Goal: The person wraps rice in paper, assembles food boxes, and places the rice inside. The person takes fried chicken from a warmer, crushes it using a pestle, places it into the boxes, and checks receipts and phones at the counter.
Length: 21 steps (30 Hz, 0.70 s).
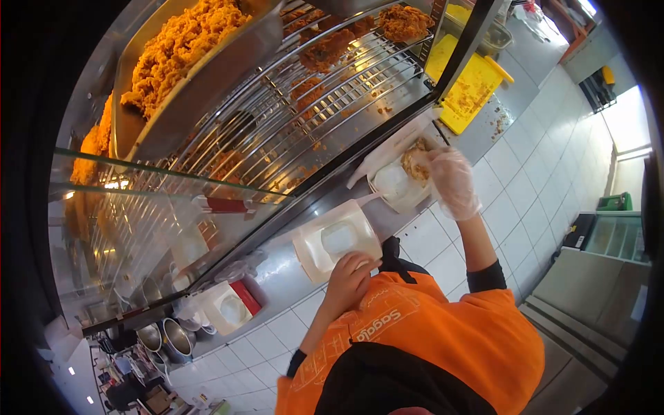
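My left hand (353,277) is bare, with its fingers bent at the near edge of an open takeaway box (309,259). Inside this box sits a pale, rounded portion in a clear wrapper, likely rice (339,237). A clear plastic glove covers my right hand (453,183). Its fingers are closed at a piece of fried chicken (417,166), partly hiding it. That chicken lies in a second open takeaway box (377,155), beside another wrapped pale portion (391,181). Both boxes rest on the narrow metal counter (277,277).
Behind glass, a warming cabinet holds a metal tray (207,76) heaped with fried crumbs and wire racks (332,97) with fried chicken. A yellow board (467,83) with crumbs lies to the right. A third open box (214,308) and metal pots (176,339) stand left.
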Each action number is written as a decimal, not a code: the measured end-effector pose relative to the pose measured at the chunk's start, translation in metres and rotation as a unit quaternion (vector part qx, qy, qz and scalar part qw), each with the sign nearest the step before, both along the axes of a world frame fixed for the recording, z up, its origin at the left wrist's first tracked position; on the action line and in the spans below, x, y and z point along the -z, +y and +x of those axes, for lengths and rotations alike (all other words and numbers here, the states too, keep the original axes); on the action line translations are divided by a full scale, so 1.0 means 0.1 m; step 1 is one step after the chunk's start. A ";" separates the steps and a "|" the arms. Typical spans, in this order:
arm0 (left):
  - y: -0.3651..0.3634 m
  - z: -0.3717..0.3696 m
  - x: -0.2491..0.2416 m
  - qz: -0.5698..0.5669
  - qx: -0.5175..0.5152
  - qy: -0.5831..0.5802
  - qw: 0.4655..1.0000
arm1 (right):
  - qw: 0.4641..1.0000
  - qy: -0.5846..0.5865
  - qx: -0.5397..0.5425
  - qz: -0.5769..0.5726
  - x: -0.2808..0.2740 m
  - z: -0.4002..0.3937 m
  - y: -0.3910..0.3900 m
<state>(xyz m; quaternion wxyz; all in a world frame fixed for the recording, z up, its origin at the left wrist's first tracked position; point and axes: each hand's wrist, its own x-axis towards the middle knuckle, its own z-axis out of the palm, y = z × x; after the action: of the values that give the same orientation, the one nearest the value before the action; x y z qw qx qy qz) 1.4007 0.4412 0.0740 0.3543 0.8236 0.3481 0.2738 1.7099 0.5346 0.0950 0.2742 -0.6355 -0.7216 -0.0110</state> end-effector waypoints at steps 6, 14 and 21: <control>0.39 0.85 0.31 0.129 -0.005 0.172 0.977 | 0.949 0.280 -0.143 -0.021 0.40 0.31 0.14; 0.66 0.90 0.48 0.210 0.002 0.293 0.933 | 0.985 0.081 -0.017 -0.154 0.95 0.17 0.39; 0.49 0.65 0.37 0.233 -0.056 0.228 0.944 | 0.942 -0.081 -0.137 -0.294 -0.02 0.20 0.58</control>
<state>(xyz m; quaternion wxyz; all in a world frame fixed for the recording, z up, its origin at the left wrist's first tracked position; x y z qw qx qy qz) 1.4656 0.4904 0.0373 0.0480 0.9026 0.3919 0.1715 1.7296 0.5929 0.0971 0.0144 -0.5796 -0.7927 0.1884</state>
